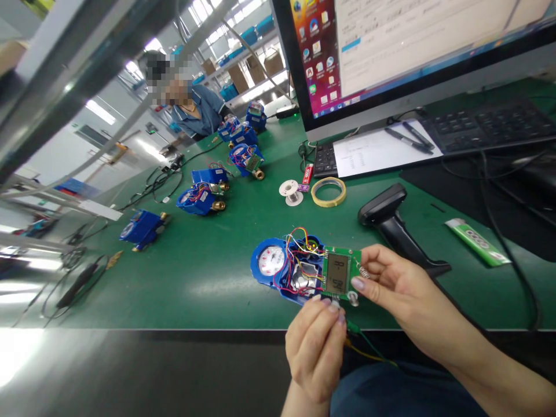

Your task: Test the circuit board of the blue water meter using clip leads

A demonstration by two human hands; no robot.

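Observation:
A green circuit board [355, 260] with an LCD screen [337, 273] is held at its right edge between the thumb and fingers of my right hand [393, 284]. Coloured wires [299, 234] run from the board into an opened blue water meter [284, 295] with a round white dial [271, 260]. Below the board, my left hand [315, 347] is closed in a pinch at its lower edge; the fingertips hide what they grip. A green clip lead [354, 328] and a yellow wire [365, 352] hang just right of those fingers.
Several blue meters, one a nearby blue meter [197, 200], stand toward the back left. Behind the work lie a solder spool [292, 194], a tape roll [329, 192] and a barcode scanner [388, 223]. A monitor [391, 104] and keyboard [490, 124] are beyond. Across the table sits a person [197, 113].

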